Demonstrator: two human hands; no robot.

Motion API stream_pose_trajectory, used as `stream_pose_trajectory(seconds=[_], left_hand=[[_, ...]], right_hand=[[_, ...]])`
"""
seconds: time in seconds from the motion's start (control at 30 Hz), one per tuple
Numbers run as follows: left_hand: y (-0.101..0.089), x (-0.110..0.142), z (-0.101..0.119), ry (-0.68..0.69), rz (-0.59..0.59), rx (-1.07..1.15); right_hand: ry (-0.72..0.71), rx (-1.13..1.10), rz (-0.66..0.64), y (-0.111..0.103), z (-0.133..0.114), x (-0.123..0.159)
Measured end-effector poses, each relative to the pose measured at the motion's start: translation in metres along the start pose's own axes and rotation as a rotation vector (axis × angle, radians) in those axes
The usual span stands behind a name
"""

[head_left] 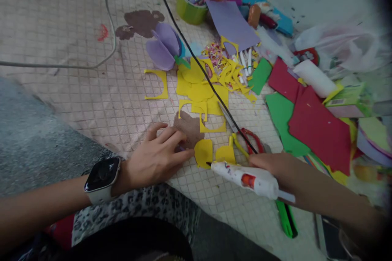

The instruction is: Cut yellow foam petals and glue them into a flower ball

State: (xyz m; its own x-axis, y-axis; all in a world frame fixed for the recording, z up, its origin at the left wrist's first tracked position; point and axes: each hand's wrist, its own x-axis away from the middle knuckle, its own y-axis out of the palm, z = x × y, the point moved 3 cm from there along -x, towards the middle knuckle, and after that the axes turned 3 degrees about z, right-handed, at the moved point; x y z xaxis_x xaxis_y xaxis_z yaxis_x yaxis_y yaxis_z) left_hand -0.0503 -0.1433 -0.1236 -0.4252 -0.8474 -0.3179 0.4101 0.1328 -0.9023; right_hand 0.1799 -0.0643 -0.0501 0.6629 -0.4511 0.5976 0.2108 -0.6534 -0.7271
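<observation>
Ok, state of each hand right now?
Left hand: open, resting on a brown foam cutout.
Right hand: closed, holding a white hot glue gun.

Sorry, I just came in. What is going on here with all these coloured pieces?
A person is working over a gridded mat with both hands. Their right hand holds a white hot glue gun, its tip beside a cut yellow piece. The fingers of their left hand rest on a brown cut-out. Red-handled scissors lie close by, near yellow scraps, and a purple flower sits farther off.
</observation>
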Motion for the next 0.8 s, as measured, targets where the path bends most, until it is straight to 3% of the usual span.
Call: stream_pose_trajectory(seconds=[0.1, 0.27, 0.43, 0.6, 0.8], left_hand=[[0.0005, 0.0002, -0.0004, -0.004, 0.002, 0.013], [0.0013, 0.0005, -0.0005, -0.004, 0.004, 0.013], [0.0001, -0.0005, 0.0003, -0.016, 0.001, 0.012], [-0.0013, -0.0010, 0.0008, -0.013, -0.008, 0.011], [-0.0004, -0.0013, 0.0007, -0.012, 0.016, 0.013]], right_hand=[[0.025, 0.018, 0.073, -0.0007, 0.0036, 0.0013], [-0.008, -0.020, -0.023, 0.0027, 0.0066, 0.0070], [0.037, 0.019, 0.078, -0.0014, 0.0087, 0.0077], [-0.034, -0.019, -0.024, 0.0028, 0.0047, 0.0076], [0.013, 0.021, 0.015, 0.0007, 0.0036, 0.0058]])
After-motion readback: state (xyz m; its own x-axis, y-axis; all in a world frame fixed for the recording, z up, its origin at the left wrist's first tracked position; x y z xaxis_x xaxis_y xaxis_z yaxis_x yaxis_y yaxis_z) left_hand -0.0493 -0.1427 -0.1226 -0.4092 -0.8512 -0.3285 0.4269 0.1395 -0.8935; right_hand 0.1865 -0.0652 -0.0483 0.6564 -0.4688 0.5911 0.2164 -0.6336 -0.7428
